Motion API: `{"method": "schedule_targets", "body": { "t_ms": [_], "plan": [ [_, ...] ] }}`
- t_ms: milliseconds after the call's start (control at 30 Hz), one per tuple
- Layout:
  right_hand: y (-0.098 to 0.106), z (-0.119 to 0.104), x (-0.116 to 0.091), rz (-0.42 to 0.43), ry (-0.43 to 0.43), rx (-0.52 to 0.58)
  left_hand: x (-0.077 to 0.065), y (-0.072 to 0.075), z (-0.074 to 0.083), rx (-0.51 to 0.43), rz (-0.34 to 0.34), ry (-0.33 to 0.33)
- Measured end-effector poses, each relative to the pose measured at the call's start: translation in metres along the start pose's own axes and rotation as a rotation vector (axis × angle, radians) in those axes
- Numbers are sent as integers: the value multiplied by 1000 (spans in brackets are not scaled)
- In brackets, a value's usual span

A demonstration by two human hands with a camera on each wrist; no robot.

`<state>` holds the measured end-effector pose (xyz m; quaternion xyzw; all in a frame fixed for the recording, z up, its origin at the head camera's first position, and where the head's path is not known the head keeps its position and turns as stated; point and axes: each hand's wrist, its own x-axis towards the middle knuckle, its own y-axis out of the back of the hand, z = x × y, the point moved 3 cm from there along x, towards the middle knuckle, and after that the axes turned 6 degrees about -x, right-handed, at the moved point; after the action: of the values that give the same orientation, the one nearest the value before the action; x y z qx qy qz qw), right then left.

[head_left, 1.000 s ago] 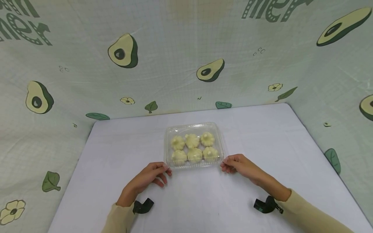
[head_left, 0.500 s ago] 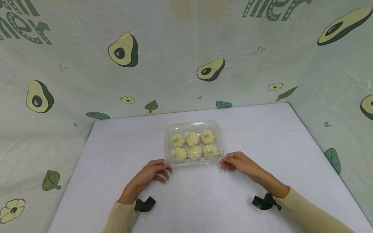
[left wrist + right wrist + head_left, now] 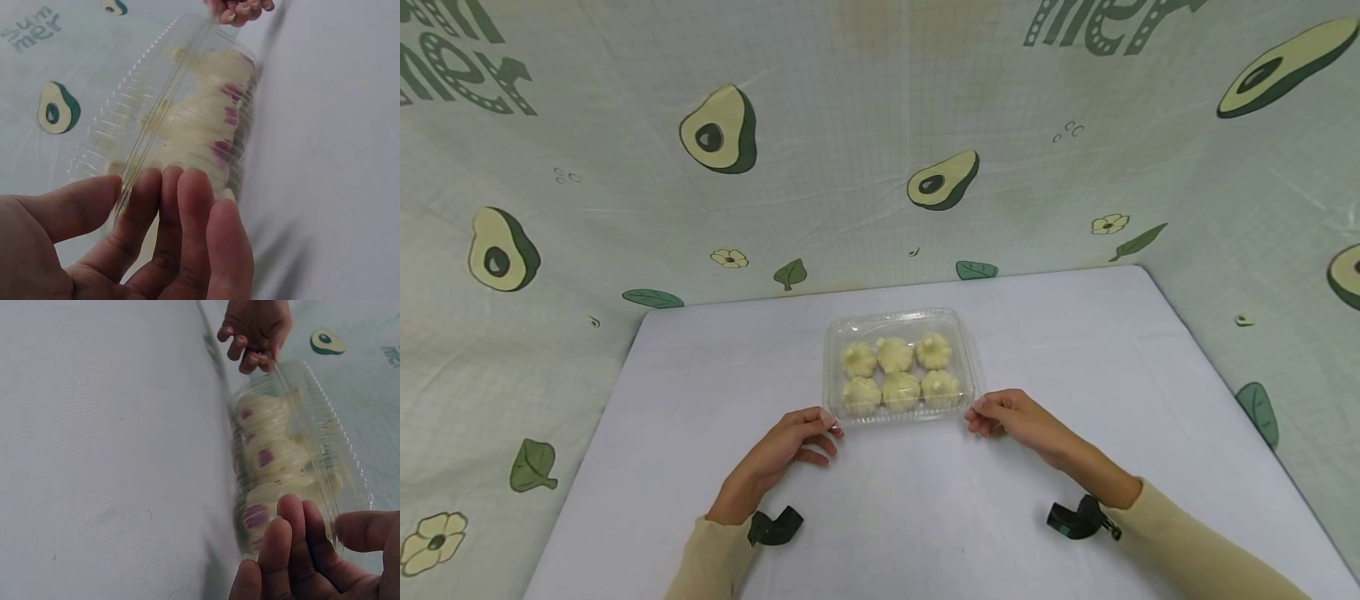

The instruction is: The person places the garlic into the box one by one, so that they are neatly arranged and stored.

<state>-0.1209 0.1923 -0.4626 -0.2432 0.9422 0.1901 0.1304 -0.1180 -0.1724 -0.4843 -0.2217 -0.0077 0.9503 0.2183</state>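
A clear plastic clamshell box [image 3: 892, 317] lies towards the middle of the table, its lid down. Inside sit several pale bulbs shaped like garlic [image 3: 895, 356], in two rows. Purple patches show low on the bulbs [image 3: 212, 119] in the left wrist view. At the near left corner, my left hand [image 3: 786, 447] pinches the box's rim between thumb and fingertips, the other fingers loosely bent below. My right hand [image 3: 1024, 427] pinches the rim at the near right corner, thumb against curled fingers. Through the clear wall, the right wrist view also shows the bulbs [image 3: 272, 453].
The white tabletop [image 3: 880, 517] spreads around the box. A curtain [image 3: 827, 150] printed with avocados and leaves stands behind and along both sides. Black camera mounts [image 3: 777, 527] sit at both wrists.
Both hands and the clamshell box have shifted slightly away from me, up in the head view. The grip at each corner looks the same.
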Motion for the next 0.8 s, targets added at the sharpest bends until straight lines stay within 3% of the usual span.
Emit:
{"method": "schedule_targets", "body": {
  "t_ms": [267,800],
  "plan": [
    [0,-2,0,7,-3,3,2,0,0,-16,27,2],
    [-2,-2,1,22,-36,3,1,0,0,-18,14,-4]
  ]
}}
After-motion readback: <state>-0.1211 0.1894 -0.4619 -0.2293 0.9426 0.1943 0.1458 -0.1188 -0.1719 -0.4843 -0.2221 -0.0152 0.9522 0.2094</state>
